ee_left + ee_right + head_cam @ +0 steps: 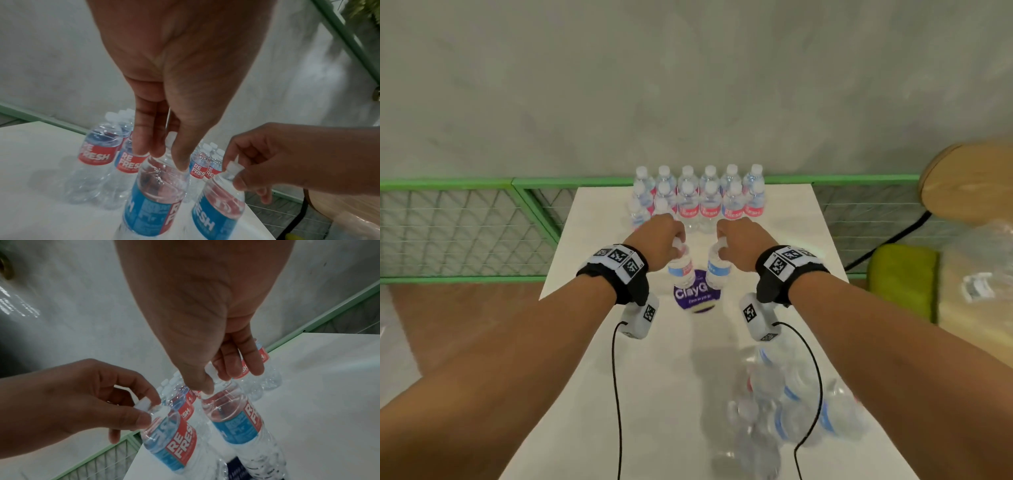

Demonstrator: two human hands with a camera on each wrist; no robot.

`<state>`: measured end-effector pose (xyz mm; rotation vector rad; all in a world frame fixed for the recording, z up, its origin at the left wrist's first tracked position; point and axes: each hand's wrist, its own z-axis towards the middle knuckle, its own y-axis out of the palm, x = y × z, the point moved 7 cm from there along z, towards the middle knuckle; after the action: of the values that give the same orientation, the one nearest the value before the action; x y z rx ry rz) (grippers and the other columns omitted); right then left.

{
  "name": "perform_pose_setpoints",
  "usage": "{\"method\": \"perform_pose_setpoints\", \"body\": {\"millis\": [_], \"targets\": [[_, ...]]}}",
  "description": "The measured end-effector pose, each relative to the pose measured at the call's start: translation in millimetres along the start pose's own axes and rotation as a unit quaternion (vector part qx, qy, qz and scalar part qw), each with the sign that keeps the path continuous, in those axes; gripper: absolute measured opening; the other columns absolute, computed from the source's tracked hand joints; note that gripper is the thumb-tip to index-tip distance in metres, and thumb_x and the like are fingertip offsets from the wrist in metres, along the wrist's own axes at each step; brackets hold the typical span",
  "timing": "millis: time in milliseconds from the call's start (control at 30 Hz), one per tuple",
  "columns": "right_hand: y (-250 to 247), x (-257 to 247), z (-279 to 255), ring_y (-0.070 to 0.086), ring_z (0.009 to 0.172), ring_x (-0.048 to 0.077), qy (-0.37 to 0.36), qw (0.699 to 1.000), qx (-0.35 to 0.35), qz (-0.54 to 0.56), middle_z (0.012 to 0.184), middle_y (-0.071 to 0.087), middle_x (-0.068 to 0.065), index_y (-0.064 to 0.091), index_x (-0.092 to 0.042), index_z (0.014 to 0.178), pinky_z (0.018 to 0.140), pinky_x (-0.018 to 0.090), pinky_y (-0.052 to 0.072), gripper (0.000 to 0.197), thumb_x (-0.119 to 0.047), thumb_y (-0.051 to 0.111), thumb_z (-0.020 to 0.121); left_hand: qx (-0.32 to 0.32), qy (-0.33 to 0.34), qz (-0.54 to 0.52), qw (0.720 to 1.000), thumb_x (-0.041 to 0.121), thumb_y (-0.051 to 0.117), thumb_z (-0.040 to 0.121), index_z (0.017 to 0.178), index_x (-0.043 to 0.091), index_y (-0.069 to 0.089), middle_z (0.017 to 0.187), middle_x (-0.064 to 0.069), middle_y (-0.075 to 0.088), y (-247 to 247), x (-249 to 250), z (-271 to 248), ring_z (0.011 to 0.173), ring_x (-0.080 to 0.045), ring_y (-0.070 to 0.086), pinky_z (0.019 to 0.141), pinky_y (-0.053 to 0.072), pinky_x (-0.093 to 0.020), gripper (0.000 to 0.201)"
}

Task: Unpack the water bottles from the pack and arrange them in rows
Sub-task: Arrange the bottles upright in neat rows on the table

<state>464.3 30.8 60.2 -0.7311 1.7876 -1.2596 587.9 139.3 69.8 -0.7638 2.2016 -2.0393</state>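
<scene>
Two rows of clear water bottles (pixel 700 200) with red-and-blue labels stand at the far end of the white table (pixel 654 394), with a couple more at their left end. My left hand (pixel 677 241) pinches one bottle (pixel 681 270) by its neck; the left wrist view shows the fingertips (pixel 180 164) on this bottle (pixel 156 203). My right hand (pixel 722 245) pinches a second bottle (pixel 717 272) by its white cap (pixel 211 369). Both bottles hang tilted in front of the rows, over a purple round sticker (pixel 697 296). The opened pack (pixel 787 407) with several bottles lies blurred near me.
A green-framed mesh fence (pixel 465 233) runs behind and left of the table. A round wooden top (pixel 965 181), a green cushion (pixel 904 277) and crumpled clear plastic (pixel 983 284) sit to the right. Black cables (pixel 616 394) hang from both wrist cameras.
</scene>
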Motion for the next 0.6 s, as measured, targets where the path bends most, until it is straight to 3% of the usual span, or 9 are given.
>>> {"method": "perform_pose_setpoints", "body": {"millis": [100, 267, 600], "targets": [[-7, 13, 41, 0.062, 0.095, 0.034, 0.014, 1.000, 0.009, 0.006, 0.108, 0.063, 0.011, 0.054, -0.013, 0.114, 0.081, 0.046, 0.054, 0.031, -0.024, 0.063, 0.086, -0.009, 0.006, 0.011, 1.000, 0.025, 0.071, 0.087, 0.106, 0.015, 0.068, 0.106, -0.004, 0.060, 0, -5, 48, 0.097, -0.025, 0.060, 0.078, 0.046, -0.032, 0.022], [-7, 30, 87, 0.062, 0.094, 0.033, 0.035, 0.999, 0.010, -0.001, 0.107, 0.063, 0.011, 0.055, -0.013, 0.117, 0.078, 0.043, 0.055, 0.032, -0.023, 0.061, 0.087, -0.025, -0.008, 0.031, 0.999, 0.025, 0.070, 0.087, 0.113, 0.020, 0.066, 0.115, -0.004, 0.056, 5, -17, 102, 0.102, -0.025, 0.059, 0.088, 0.052, -0.040, 0.026], [-6, 30, 127, 0.062, 0.087, 0.028, 0.041, 0.999, 0.024, -0.028, 0.102, 0.062, 0.009, 0.054, -0.014, 0.115, 0.069, 0.037, 0.052, 0.027, -0.025, 0.060, 0.091, -0.040, -0.007, 0.052, 0.998, 0.024, 0.067, 0.091, 0.118, 0.021, 0.062, 0.115, -0.004, 0.054, 12, -26, 137, 0.099, -0.027, 0.061, 0.085, 0.053, -0.042, 0.028]]}}
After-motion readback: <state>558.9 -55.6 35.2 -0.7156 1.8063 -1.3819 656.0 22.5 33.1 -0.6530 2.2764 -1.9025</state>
